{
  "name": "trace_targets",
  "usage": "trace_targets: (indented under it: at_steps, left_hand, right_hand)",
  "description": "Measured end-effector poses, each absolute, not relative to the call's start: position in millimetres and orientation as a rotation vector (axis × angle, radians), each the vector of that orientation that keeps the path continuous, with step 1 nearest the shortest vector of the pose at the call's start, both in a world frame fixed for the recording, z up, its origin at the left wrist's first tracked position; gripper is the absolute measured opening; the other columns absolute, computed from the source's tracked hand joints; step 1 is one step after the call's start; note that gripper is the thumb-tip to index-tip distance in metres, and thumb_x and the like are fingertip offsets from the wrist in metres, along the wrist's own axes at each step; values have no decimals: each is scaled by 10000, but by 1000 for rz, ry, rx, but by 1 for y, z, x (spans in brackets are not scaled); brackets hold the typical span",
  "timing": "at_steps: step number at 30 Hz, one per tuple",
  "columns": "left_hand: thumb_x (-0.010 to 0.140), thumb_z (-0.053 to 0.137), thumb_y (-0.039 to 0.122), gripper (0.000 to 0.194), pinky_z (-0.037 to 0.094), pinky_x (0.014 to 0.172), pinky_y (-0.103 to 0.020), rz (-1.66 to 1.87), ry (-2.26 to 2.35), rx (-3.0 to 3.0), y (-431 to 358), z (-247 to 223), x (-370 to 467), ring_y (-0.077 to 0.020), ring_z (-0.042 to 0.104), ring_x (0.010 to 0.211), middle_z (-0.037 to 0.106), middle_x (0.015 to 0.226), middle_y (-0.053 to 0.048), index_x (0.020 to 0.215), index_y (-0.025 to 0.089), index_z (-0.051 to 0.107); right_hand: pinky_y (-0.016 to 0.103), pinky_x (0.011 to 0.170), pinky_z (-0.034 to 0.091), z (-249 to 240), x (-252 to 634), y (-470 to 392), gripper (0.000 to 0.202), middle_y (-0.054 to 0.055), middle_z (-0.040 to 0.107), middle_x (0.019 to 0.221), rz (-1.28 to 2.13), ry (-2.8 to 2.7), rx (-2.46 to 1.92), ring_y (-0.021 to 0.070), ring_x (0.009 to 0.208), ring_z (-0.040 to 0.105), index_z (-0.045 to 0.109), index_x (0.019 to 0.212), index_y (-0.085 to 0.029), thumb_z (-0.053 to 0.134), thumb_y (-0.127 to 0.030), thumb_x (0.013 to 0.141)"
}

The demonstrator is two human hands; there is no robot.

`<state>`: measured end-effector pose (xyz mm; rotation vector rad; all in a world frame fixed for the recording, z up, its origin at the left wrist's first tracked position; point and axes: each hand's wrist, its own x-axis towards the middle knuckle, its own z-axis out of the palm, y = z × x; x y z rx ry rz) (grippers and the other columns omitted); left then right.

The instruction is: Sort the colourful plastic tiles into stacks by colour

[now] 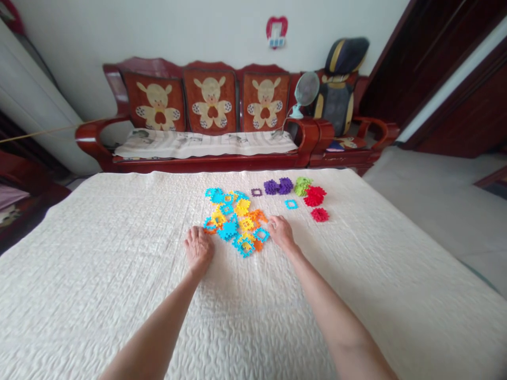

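Observation:
A loose pile of notched plastic building pieces lies on the white quilted cover, with blue pieces [228, 230], yellow pieces [242, 207] and orange pieces [258, 215] mixed together. At the pile's left edge, my left hand [198, 248] rests palm down with its fingers laid out, close to a blue and an orange piece. On the opposite side, my right hand [280, 231] has its thumb and fingers pinched at the end of an orange piece. Just below those fingertips lies a square blue frame piece [261, 235]. The contact under the right fingertips is partly hidden.
Behind the pile lie a purple frame [256, 192], purple clusters [278, 186], a green cluster [303, 186], red clusters [315, 196] and a single blue frame [291, 204]. A wooden sofa [206, 164] and a small fan [307, 88] stand beyond the quilted cover [119, 264].

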<state>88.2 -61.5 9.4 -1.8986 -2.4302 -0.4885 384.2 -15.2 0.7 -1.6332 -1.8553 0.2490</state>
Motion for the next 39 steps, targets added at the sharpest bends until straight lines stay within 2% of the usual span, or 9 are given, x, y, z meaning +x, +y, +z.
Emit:
trace_targets:
  at_steps: [4, 8, 13, 17, 23, 32, 39]
  left_hand:
    - [966, 308, 252, 387, 416, 987, -456, -473, -2404, -1899, -62, 9, 88, -315, 463, 1270, 576, 1279, -171, 1211, 152, 590]
    - [967, 295, 243, 381, 420, 974, -452, -459, -2391, -1899, -63, 9, 88, -314, 475, 1244, 583, 1261, -166, 1183, 153, 596]
    - [965, 310, 247, 385, 418, 981, -457, -433, -2414, -1896, -62, 10, 89, -315, 461, 1269, 579, 1287, -166, 1215, 162, 590]
    - [968, 309, 259, 377, 420, 975, -462, -420, -2409, -1897, -61, 9, 88, -317, 457, 1275, 580, 1291, -166, 1196, 162, 593]
    - [971, 303, 267, 350, 435, 935, -458, -424, -2362, -1903, -61, 7, 88, -317, 484, 1231, 593, 1241, -154, 1149, 157, 583]
    - [967, 323, 261, 315, 432, 949, -446, -441, -2376, -1875, -61, 8, 89, -300, 491, 1226, 593, 1241, -136, 1127, 174, 580]
    - [963, 333, 261, 329, 423, 969, -442, -431, -2420, -1867, -60, 10, 91, -290, 485, 1241, 588, 1267, -151, 1154, 179, 588]
  right_hand:
    - [362, 1028, 474, 6, 366, 26, 424, 92, 675, 1220, 304, -1945, -1538, 225, 1154, 609, 658, 1169, -202, 558, -83, 774]
    - [360, 1074, 454, 4, 359, 43, 532, 59, 656, 1304, 349, -2049, -1436, 214, 1220, 583, 673, 1147, -219, 534, -1, 682]
    - [386, 1069, 454, 1, 361, 45, 475, 56, 675, 1267, 326, -2174, -1321, 219, 1172, 605, 704, 1091, -229, 520, -2, 717]
    - [354, 993, 488, 0, 361, 41, 409, 71, 688, 1153, 277, -2150, -1347, 211, 1080, 621, 690, 1081, -216, 531, -27, 755]
    - [320, 938, 489, -3, 359, 37, 277, 67, 690, 1009, 267, -2079, -1307, 200, 986, 631, 692, 906, -198, 539, -18, 761]
    - [337, 907, 490, -16, 362, 34, 187, 72, 687, 973, 261, -1911, -1234, 211, 950, 624, 663, 922, -205, 554, -114, 800]
    - [320, 878, 503, -25, 362, 42, 180, 66, 720, 942, 384, -1727, -1223, 210, 915, 645, 679, 910, -221, 510, -225, 848]
